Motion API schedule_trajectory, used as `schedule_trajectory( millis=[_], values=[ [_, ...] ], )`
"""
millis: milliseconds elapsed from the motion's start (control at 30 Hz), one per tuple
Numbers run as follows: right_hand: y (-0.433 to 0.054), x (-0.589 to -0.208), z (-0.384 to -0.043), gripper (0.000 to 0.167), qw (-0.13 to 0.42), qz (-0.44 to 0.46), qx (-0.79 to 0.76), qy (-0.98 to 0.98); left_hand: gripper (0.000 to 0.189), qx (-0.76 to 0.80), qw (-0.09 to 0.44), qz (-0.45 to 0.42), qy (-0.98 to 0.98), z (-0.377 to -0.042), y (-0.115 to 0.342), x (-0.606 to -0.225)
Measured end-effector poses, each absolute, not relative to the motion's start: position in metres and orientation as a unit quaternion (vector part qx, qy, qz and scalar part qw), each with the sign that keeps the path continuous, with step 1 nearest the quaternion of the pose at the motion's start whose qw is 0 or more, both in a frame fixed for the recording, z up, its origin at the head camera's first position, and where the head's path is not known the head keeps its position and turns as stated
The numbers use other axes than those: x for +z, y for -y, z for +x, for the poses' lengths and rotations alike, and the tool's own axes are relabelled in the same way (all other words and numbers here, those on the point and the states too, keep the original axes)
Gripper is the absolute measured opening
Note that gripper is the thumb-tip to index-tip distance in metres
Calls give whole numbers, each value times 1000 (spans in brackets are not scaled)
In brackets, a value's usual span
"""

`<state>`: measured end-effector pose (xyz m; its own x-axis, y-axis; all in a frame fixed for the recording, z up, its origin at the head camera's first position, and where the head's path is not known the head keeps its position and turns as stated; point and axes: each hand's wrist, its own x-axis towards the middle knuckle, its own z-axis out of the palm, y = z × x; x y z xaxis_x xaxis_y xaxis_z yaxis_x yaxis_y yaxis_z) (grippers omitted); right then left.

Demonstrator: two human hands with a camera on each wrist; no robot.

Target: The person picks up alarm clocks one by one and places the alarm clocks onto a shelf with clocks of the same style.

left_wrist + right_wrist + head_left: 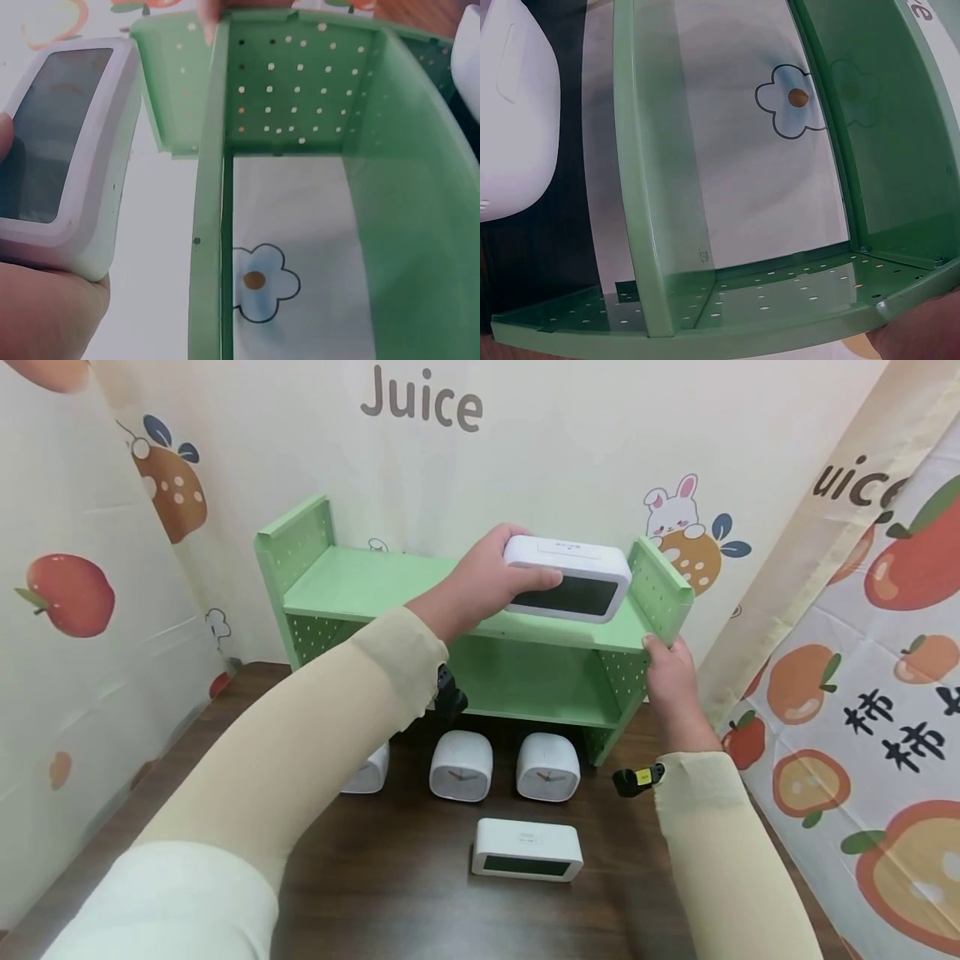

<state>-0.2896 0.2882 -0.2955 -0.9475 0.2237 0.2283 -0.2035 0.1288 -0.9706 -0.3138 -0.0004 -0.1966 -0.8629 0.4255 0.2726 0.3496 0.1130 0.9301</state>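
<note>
My left hand (487, 578) grips a white box-shaped digital clock (613, 564) by its left end, thumb across the dark display. In the head view the clock overlaps the right part of the top board of a green two-tier shelf (375, 583). The left wrist view shows the clock (97, 180) beside the shelf's front edge (206, 225), with a gap between them. My right hand (672, 685) holds the shelf's right side panel (663, 589) at its front edge. In the right wrist view part of that hand (922, 334) shows at the panel's edge.
A second white digital clock (527, 839) lies on the dark wooden table (390, 893) in front. Small white analog clocks (461, 767) stand in a row under the shelf's front, the leftmost (369, 772) partly behind my left arm. Fruit-printed cloth (562, 443) hangs behind and at both sides.
</note>
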Motion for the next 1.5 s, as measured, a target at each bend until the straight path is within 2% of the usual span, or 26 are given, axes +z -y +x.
schedule_trajectory(
  millis=[467, 867, 1500],
  values=[
    [-289, -292, -287, 53, 169, -2, 660, 732, 61, 623, 52, 241, -742, -350, -16, -203],
    [-285, -285, -287, 52, 175, 5, 654, 736, 60, 617, 52, 223, -753, -356, -17, -209],
    [-290, -293, -284, 56, 156, 1, 641, 751, 53, 603, 76, 219, -763, -366, -33, -214]
  ],
)
